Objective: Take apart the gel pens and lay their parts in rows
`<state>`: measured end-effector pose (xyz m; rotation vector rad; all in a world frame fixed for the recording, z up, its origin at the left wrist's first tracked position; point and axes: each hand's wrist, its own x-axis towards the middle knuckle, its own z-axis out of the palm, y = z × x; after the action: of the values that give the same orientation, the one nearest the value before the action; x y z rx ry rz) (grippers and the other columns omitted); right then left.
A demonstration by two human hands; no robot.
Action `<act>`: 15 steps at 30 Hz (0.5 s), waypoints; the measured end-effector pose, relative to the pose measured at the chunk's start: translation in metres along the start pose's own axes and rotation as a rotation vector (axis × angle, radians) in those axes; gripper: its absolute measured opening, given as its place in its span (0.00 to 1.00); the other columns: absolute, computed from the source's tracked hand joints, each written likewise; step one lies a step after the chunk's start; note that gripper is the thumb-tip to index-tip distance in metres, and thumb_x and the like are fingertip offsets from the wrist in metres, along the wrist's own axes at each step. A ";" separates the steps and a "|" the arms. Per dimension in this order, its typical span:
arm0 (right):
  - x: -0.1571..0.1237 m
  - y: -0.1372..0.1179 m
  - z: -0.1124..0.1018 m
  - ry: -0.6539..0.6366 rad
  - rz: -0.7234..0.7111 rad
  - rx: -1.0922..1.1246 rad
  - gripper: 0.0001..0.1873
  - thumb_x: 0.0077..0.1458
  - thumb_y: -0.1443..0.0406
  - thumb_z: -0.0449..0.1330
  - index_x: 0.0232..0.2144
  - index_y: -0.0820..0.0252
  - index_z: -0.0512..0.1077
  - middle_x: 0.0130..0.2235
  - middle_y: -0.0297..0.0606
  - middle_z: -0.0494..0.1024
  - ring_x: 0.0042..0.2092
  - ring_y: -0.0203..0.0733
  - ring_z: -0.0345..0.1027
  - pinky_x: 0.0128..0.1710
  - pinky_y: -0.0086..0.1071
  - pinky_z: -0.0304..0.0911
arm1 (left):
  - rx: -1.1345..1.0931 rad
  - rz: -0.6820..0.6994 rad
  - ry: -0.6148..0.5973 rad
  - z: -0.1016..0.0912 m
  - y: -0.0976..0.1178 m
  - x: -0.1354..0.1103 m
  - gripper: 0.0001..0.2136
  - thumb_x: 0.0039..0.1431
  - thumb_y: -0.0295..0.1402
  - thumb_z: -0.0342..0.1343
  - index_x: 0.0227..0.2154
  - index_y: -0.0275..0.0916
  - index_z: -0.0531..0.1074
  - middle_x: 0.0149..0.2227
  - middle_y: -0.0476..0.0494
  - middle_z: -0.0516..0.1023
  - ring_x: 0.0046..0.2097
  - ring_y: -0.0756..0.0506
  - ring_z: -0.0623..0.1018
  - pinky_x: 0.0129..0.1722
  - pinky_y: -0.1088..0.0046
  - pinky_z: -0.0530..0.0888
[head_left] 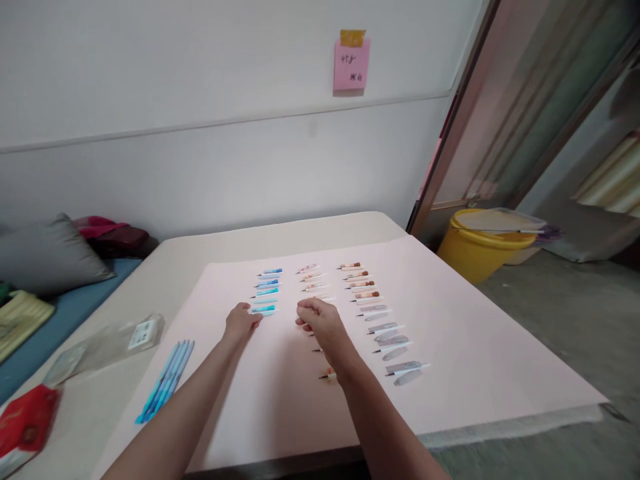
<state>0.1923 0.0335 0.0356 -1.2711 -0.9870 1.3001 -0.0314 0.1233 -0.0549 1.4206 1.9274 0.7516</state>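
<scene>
A large pale pink sheet [450, 347] covers the table. On it lie three columns of small pens and caps: blue ones [267, 290] on the left, peach ones [313, 279] in the middle, brown and grey ones [380, 317] on the right. My left hand [240, 321] rests at the near end of the blue column, its fingers curled and touching the nearest blue piece [264, 309]. My right hand [320, 320] is curled in a loose fist over the middle column, hiding part of it. Whether either hand grips anything is unclear. Small pen tips [327, 376] show beside my right wrist.
A bundle of blue pens [167, 380] lies at the sheet's left edge. A clear plastic packet [103, 347] and a red packet [23, 427] lie on the table's left. Cushions sit on a blue mat at left. A yellow bucket [483, 250] stands on the floor at right.
</scene>
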 end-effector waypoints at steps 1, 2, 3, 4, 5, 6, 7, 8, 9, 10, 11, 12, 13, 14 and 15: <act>0.000 0.000 0.000 0.001 -0.003 0.002 0.14 0.44 0.60 0.58 0.32 0.63 0.72 0.29 0.37 0.74 0.33 0.42 0.72 0.29 0.30 0.61 | 0.039 0.020 -0.016 -0.002 -0.001 -0.001 0.20 0.40 0.30 0.60 0.39 0.37 0.65 0.17 0.54 0.70 0.21 0.48 0.71 0.23 0.73 0.65; -0.001 -0.001 0.001 0.004 -0.007 0.003 0.14 0.44 0.60 0.58 0.32 0.63 0.72 0.29 0.37 0.74 0.33 0.42 0.71 0.29 0.30 0.61 | 0.063 0.039 -0.028 -0.004 -0.002 -0.001 0.20 0.40 0.29 0.59 0.40 0.37 0.65 0.18 0.53 0.70 0.22 0.48 0.71 0.24 0.74 0.65; -0.002 -0.001 0.001 0.007 -0.010 0.004 0.14 0.44 0.60 0.58 0.32 0.63 0.72 0.29 0.38 0.74 0.33 0.41 0.71 0.29 0.30 0.61 | 0.081 0.057 -0.036 -0.005 -0.003 -0.003 0.19 0.41 0.28 0.58 0.40 0.37 0.65 0.20 0.53 0.72 0.23 0.49 0.72 0.25 0.74 0.66; -0.003 -0.002 0.002 0.010 -0.011 0.004 0.13 0.44 0.61 0.58 0.32 0.63 0.73 0.29 0.38 0.74 0.33 0.41 0.71 0.29 0.30 0.61 | 0.103 0.074 -0.040 -0.005 -0.005 -0.004 0.18 0.42 0.27 0.57 0.40 0.37 0.65 0.22 0.51 0.73 0.24 0.49 0.72 0.26 0.75 0.66; -0.004 -0.002 0.003 0.010 -0.011 0.002 0.13 0.44 0.61 0.57 0.32 0.63 0.73 0.29 0.37 0.74 0.33 0.41 0.71 0.29 0.29 0.61 | 0.126 0.090 -0.042 -0.005 -0.006 -0.005 0.16 0.43 0.26 0.55 0.38 0.38 0.65 0.24 0.50 0.73 0.26 0.49 0.73 0.26 0.75 0.66; -0.005 -0.002 0.004 0.007 -0.011 -0.001 0.13 0.45 0.61 0.57 0.32 0.63 0.73 0.29 0.37 0.74 0.33 0.41 0.71 0.29 0.29 0.61 | 0.150 0.106 -0.042 -0.004 -0.006 -0.007 0.13 0.45 0.25 0.54 0.37 0.38 0.66 0.26 0.49 0.74 0.27 0.50 0.73 0.27 0.75 0.66; -0.006 -0.002 0.005 0.005 -0.012 -0.005 0.12 0.45 0.61 0.57 0.31 0.63 0.73 0.28 0.37 0.74 0.33 0.41 0.71 0.29 0.29 0.61 | 0.178 0.122 -0.041 -0.003 -0.007 -0.008 0.10 0.46 0.25 0.52 0.35 0.38 0.66 0.27 0.49 0.74 0.27 0.50 0.73 0.27 0.76 0.65; -0.006 -0.002 0.006 0.002 -0.015 -0.008 0.12 0.45 0.61 0.57 0.31 0.63 0.73 0.28 0.37 0.74 0.33 0.41 0.71 0.29 0.29 0.61 | 0.209 0.141 -0.039 -0.002 -0.006 -0.009 0.08 0.47 0.24 0.51 0.32 0.38 0.67 0.27 0.48 0.73 0.28 0.50 0.73 0.27 0.76 0.65; -0.006 -0.001 0.007 -0.005 -0.016 -0.011 0.12 0.45 0.61 0.57 0.31 0.63 0.73 0.28 0.37 0.74 0.33 0.41 0.71 0.29 0.30 0.61 | 0.244 0.163 -0.038 -0.001 -0.005 -0.010 0.07 0.47 0.24 0.51 0.30 0.38 0.67 0.27 0.48 0.73 0.29 0.49 0.72 0.28 0.75 0.65; -0.005 0.000 0.007 -0.012 -0.016 -0.014 0.12 0.45 0.61 0.57 0.31 0.63 0.73 0.28 0.37 0.73 0.33 0.42 0.71 0.30 0.30 0.61 | 0.281 0.188 -0.037 0.000 -0.004 -0.011 0.06 0.48 0.24 0.50 0.29 0.39 0.67 0.26 0.48 0.73 0.30 0.49 0.72 0.29 0.75 0.64; -0.004 0.001 0.007 -0.020 -0.016 -0.015 0.12 0.45 0.61 0.57 0.31 0.63 0.73 0.28 0.37 0.73 0.33 0.42 0.72 0.30 0.30 0.61 | 0.319 0.213 -0.032 0.001 -0.002 -0.012 0.05 0.48 0.24 0.50 0.28 0.39 0.68 0.26 0.48 0.72 0.31 0.48 0.72 0.30 0.74 0.64; -0.004 0.002 0.007 -0.029 -0.015 -0.014 0.12 0.45 0.61 0.58 0.31 0.63 0.73 0.28 0.37 0.73 0.33 0.42 0.72 0.30 0.30 0.62 | 0.355 0.236 -0.023 0.001 0.000 -0.013 0.06 0.49 0.24 0.49 0.28 0.39 0.69 0.28 0.47 0.73 0.32 0.47 0.72 0.31 0.74 0.64; -0.003 0.003 0.007 -0.037 -0.015 -0.012 0.13 0.45 0.61 0.58 0.31 0.63 0.73 0.28 0.37 0.73 0.33 0.42 0.72 0.30 0.30 0.62 | 0.387 0.253 -0.011 0.001 0.002 -0.013 0.06 0.49 0.25 0.49 0.28 0.39 0.69 0.29 0.46 0.73 0.33 0.46 0.72 0.32 0.73 0.63; -0.002 0.003 0.006 -0.043 -0.017 -0.010 0.13 0.45 0.60 0.58 0.31 0.63 0.73 0.28 0.37 0.74 0.33 0.42 0.72 0.30 0.30 0.62 | 0.413 0.264 0.004 0.001 0.004 -0.014 0.07 0.50 0.25 0.48 0.29 0.39 0.70 0.32 0.44 0.73 0.35 0.45 0.72 0.32 0.72 0.63; -0.001 0.004 0.006 -0.045 -0.019 -0.008 0.13 0.45 0.60 0.58 0.32 0.63 0.72 0.29 0.37 0.74 0.33 0.42 0.72 0.30 0.30 0.62 | 0.439 0.269 0.020 0.001 0.005 -0.014 0.07 0.51 0.26 0.48 0.30 0.39 0.71 0.34 0.43 0.73 0.35 0.45 0.72 0.32 0.71 0.63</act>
<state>0.1860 0.0323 0.0328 -1.2408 -1.0343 1.3166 -0.0244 0.1116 -0.0494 1.9721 2.0218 0.4731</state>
